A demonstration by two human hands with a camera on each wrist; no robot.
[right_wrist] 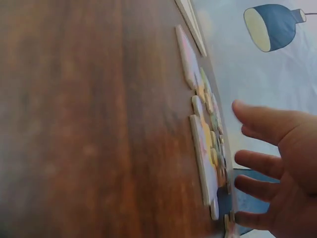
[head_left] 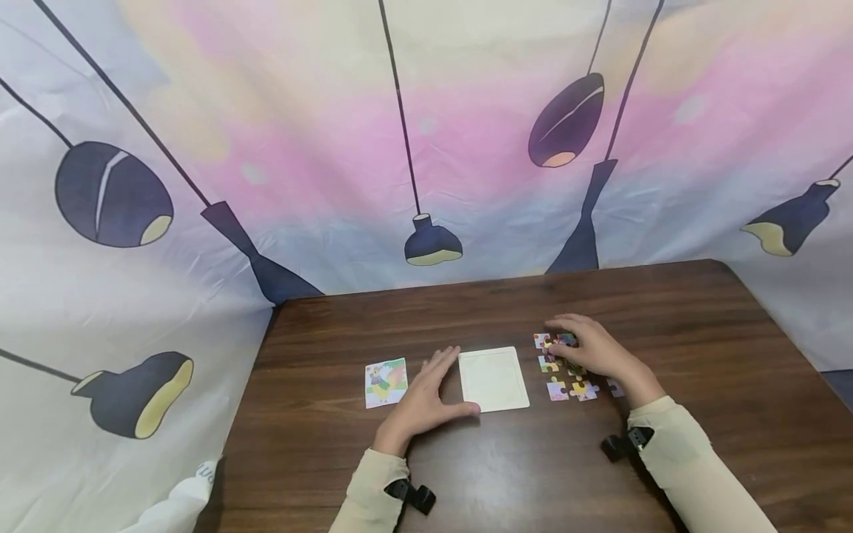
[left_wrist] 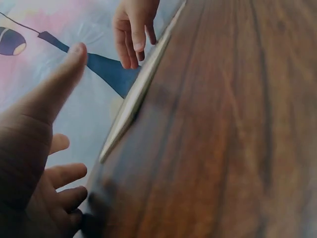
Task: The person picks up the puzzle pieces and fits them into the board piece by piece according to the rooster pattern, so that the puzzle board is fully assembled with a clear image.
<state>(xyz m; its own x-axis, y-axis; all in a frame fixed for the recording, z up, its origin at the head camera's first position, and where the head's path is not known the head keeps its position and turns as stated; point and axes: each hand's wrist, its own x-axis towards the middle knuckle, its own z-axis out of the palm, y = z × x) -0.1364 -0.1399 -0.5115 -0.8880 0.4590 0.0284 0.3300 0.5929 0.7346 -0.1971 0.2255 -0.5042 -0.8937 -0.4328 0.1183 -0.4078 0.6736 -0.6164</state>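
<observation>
A cream square puzzle tray [head_left: 493, 379] lies flat near the middle of the wooden table. My left hand [head_left: 426, 396] is spread at its left side, thumb near the front corner and fingertips by the back left corner. In the left wrist view the tray [left_wrist: 130, 106] shows edge-on, with nothing between that hand's thumb and fingers. Right of the tray lies a loose cluster of colourful jigsaw pieces [head_left: 558, 390]. Over them hovers my right hand [head_left: 600, 354], covering some. The right wrist view shows its relaxed fingers apart, close behind the pieces [right_wrist: 200, 158].
A small picture card [head_left: 385, 383] with a colourful cartoon figure lies left of my left hand. The brown wooden table [head_left: 520, 474] meets a printed cloth backdrop [head_left: 333, 148] at its back edge. White crumpled material [head_left: 186, 496] is at the lower left.
</observation>
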